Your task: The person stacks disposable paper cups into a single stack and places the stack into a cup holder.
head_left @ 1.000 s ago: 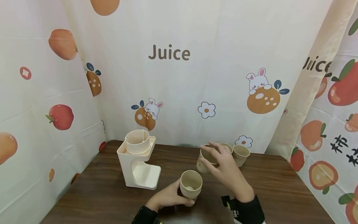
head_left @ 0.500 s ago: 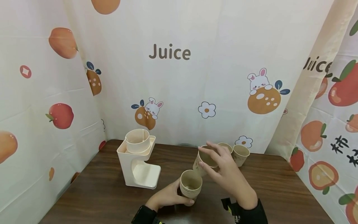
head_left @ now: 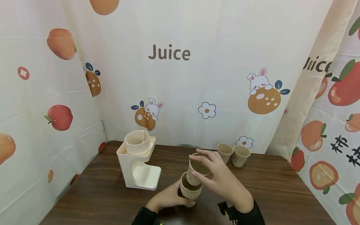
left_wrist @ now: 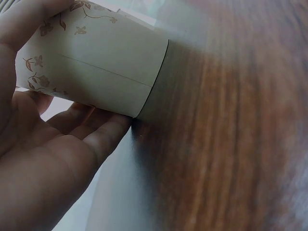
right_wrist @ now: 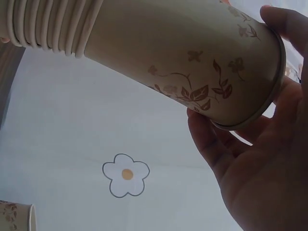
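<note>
My left hand [head_left: 168, 197] grips a stack of nested beige paper cups [head_left: 191, 194] standing on the table; in the left wrist view the lowest cup [left_wrist: 101, 57] shows a brown leaf print. Above the stack, my right hand [head_left: 217, 175] holds a single paper cup [head_left: 194, 175] near its rim between thumb and fingers. Its bottom is over the stack's mouth, seemingly just inside. In the right wrist view, that printed cup [right_wrist: 187, 62] lines up with the stacked rims [right_wrist: 48, 24].
Two more paper cups, a left one [head_left: 225, 152] and a right one [head_left: 240, 156], stand at the back right of the brown wooden table [head_left: 281, 193]. A cream-coloured holder [head_left: 127, 168] with a round cup-like part [head_left: 137, 143] stands on the left. A printed curtain [head_left: 180, 81] hangs behind.
My right hand has carried its cup left and towards me, from beside the back cups to above the stack. The left hand and its stack have stayed in place.
</note>
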`<state>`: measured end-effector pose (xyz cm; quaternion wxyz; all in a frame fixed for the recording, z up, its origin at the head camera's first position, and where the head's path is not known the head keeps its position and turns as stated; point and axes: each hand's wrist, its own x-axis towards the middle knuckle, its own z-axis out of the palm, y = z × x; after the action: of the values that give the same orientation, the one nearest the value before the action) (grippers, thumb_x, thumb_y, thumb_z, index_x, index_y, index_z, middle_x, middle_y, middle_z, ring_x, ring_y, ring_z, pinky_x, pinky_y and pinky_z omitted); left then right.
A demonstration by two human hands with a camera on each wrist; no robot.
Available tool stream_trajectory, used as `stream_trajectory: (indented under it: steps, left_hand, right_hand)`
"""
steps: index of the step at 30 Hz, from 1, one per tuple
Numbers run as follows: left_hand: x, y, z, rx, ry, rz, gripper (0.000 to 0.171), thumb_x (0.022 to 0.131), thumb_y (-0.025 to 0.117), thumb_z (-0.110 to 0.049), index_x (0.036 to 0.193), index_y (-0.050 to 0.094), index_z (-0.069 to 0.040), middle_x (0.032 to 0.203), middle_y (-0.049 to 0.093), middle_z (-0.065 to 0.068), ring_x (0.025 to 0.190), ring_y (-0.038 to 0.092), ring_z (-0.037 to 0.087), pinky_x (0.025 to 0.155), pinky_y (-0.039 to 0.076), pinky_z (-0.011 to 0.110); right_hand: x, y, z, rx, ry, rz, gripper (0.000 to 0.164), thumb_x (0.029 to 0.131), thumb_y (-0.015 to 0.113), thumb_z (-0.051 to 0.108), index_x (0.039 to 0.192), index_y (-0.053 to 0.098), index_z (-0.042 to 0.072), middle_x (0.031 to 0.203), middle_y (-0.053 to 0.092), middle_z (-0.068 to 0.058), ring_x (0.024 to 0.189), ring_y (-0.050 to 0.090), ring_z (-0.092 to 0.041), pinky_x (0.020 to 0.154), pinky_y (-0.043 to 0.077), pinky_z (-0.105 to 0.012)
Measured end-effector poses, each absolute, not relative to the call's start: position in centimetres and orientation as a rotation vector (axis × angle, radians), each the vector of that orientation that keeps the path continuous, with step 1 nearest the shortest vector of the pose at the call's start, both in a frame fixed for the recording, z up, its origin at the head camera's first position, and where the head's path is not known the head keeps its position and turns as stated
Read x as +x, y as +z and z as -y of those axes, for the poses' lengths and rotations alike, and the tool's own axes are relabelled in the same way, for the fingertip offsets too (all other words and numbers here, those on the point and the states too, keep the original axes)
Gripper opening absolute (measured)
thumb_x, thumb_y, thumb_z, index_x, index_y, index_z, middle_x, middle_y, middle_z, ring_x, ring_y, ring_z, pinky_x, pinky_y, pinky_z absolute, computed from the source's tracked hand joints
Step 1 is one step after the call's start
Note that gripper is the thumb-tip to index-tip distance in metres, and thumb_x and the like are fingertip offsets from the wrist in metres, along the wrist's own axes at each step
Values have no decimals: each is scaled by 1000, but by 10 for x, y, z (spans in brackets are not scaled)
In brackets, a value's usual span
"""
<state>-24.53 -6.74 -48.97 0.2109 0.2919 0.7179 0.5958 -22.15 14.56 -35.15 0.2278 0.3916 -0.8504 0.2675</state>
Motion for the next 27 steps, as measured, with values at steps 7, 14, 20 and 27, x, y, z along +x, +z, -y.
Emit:
stream_trajectory:
  steps: [7,14,20,27]
  left_hand:
    - [-246,-491,67,815,1651,-1983,81,80,72,-28,142,22,-38,126,53,-3,110,52,16,96,38,48]
    - [-246,-491,67,830,1660,-1947,80,82,71,-27,142,21,-39,127,52,-3,111,51,17,96,39,45]
    - [-246,-492,67,839,1671,-1921,75,83,70,-26,141,24,-35,129,51,-3,113,50,17,97,39,44]
    - [-247,-493,66,868,1686,-1903,74,83,70,-24,141,25,-33,130,50,-1,112,51,19,95,41,41]
  right_hand:
    - [-218,-355,-142,1139,773,2386,43,89,61,39,130,50,34,137,43,1,125,34,-21,74,53,-31]
    - [-220,-363,-138,1212,737,2406,42,88,62,39,128,50,38,134,45,7,122,37,-13,86,48,-39]
    - [-223,-371,-135,1218,701,2467,43,87,63,37,128,51,35,128,49,4,117,41,-11,81,50,-35]
    - [-227,-379,-134,1260,694,2521,44,83,67,29,126,54,31,123,52,5,111,42,-9,82,48,-32]
